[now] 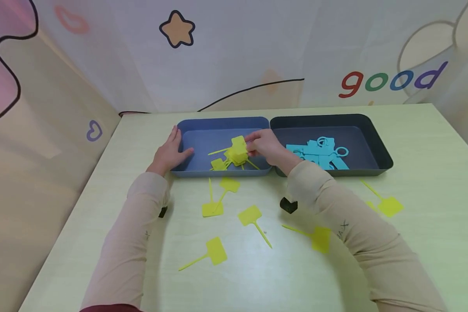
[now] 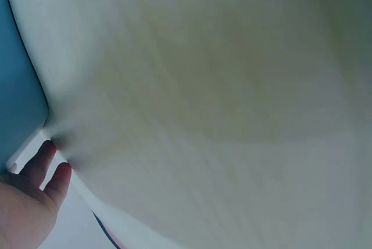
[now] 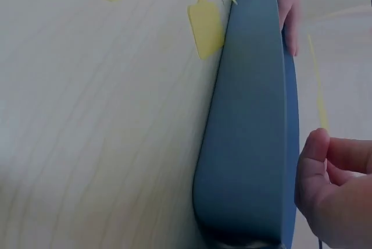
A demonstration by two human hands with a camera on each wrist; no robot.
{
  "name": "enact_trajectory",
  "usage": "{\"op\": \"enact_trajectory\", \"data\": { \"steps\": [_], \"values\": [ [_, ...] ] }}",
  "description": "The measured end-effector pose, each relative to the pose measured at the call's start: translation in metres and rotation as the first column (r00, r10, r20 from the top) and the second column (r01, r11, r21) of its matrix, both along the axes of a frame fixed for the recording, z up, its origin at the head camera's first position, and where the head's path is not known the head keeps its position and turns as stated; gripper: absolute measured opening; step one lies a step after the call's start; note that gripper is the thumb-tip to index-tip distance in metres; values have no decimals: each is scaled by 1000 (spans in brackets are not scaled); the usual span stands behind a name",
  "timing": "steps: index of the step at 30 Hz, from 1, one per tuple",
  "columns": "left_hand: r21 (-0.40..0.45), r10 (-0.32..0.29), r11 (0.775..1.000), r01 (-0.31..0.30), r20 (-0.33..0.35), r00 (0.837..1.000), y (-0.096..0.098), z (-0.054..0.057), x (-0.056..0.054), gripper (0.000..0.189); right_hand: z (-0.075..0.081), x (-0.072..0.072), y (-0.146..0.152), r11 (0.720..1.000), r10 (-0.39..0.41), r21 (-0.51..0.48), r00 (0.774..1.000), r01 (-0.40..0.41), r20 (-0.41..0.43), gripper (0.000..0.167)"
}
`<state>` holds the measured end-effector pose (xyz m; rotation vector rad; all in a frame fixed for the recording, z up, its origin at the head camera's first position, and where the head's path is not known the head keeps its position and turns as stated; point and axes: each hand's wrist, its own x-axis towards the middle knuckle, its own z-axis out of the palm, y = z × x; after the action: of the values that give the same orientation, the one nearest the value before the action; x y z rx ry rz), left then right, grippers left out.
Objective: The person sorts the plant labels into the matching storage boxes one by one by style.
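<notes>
My right hand (image 1: 268, 146) pinches a yellow plant label (image 1: 238, 143) between thumb and fingers, above the right part of the blue tray (image 1: 196, 173). Below it in that tray lies a pile of yellow plant labels (image 1: 218, 164). In the right wrist view the pinched label shows edge-on as a thin yellow strip (image 3: 317, 86) at the fingertips. At the blue tray's left end rests my left hand (image 1: 169, 152), thumb over the rim and the other fingers along the outside. The left wrist view shows only part of that hand (image 2: 29, 202), against the tray's corner.
To the right, touching the blue tray, stands a dark grey tray (image 1: 378, 147) with several light blue tags (image 1: 320, 149). On the table in front lie loose yellow labels, including one (image 1: 251, 215) in the middle and one (image 1: 391, 206) at right. A patterned curtain (image 1: 234, 56) hangs behind.
</notes>
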<state>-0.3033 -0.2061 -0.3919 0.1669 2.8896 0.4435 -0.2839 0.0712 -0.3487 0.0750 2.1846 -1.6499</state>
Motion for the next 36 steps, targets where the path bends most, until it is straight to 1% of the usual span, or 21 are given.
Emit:
{"op": "enact_trajectory", "data": {
  "steps": [4,9,15,19,22,25,30,33,36],
  "values": [
    [2,3,1000,-3,0,1000,1,1,2,80,-11,-8,-8,997,-73,20,997,72,12,30],
    [6,2,1000,-2,-7,1000,2,2,3,80,-24,-14,-15,988,-146,50,989,144,39,28],
    [9,-4,1000,4,-13,1000,1,1,3,80,-34,-17,-21,978,-192,85,981,189,27,20],
    [10,-3,1000,3,-13,1000,1,1,3,81,-37,-18,-24,967,-214,145,977,211,6,18],
    [9,0,1000,0,-13,1000,1,1,3,81,-38,-18,-25,957,-221,192,975,218,-10,17],
    [8,2,1000,-2,-13,1000,1,1,2,81,-37,-16,-26,950,-225,217,974,225,-26,16],
    [10,1,1000,-1,-13,1000,1,1,2,81,-33,-13,-26,942,-207,260,977,213,-52,16],
    [10,2,1000,-2,-11,1000,1,1,3,81,-30,-11,-23,941,-190,275,980,199,-59,16],
    [10,3,1000,-3,-8,1000,1,2,3,81,-24,-8,-20,947,-173,263,983,185,-67,16]
  ]
}}
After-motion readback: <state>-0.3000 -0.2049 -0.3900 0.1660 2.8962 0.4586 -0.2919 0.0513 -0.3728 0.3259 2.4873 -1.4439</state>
